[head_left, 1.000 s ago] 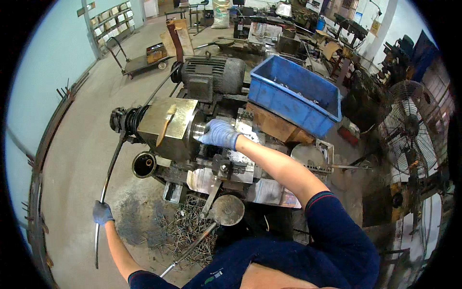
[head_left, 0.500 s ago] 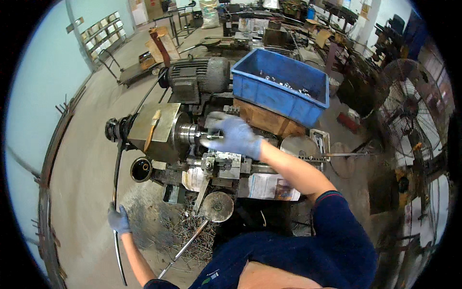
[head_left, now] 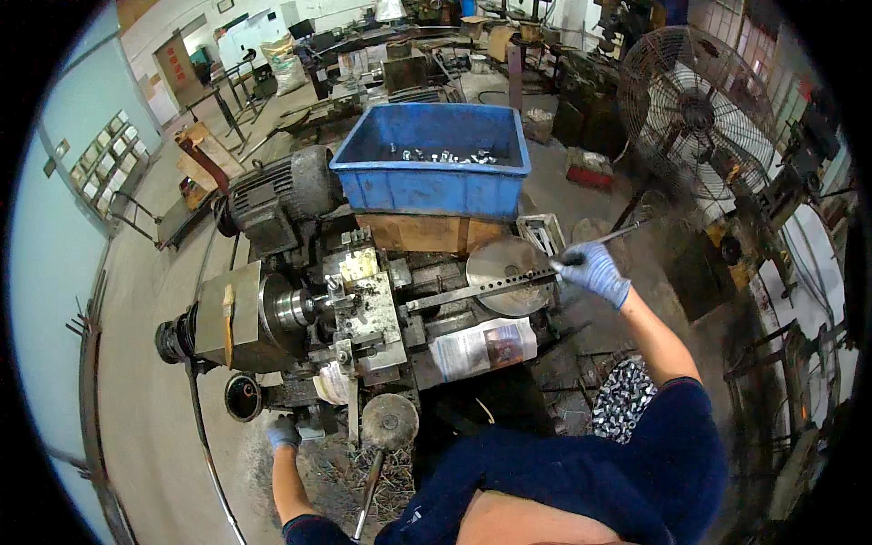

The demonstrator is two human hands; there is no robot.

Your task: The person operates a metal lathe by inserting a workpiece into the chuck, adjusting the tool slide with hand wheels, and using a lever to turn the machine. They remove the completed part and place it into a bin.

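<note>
My right hand (head_left: 592, 271), gloved blue, is curled tight around a thin metal rod (head_left: 607, 238) out to the right of the lathe (head_left: 309, 318). The rod runs up and right from the fist. A flat perforated metal bar (head_left: 472, 291) reaches from the machine's middle toward that hand; I cannot tell whether the fingers grip it too.

My left hand (head_left: 282, 432), also gloved, sits low on the near left side of the lathe, beside a dark round opening (head_left: 243, 398). Fingers look bent against the machine's edge; whether they hold anything I cannot tell.

Outward from there: a round handwheel (head_left: 391, 421) near me, just right of the left hand. A folded newspaper (head_left: 481, 347) lies on the bed. A shiny metal disc (head_left: 505, 263) stands behind the bar. Farther off, a blue plastic bin (head_left: 434, 182) with small metal parts rests on a wooden block. A grey electric motor (head_left: 272, 195) sits far left. A pedestal fan (head_left: 695, 113) stands far right.
</note>
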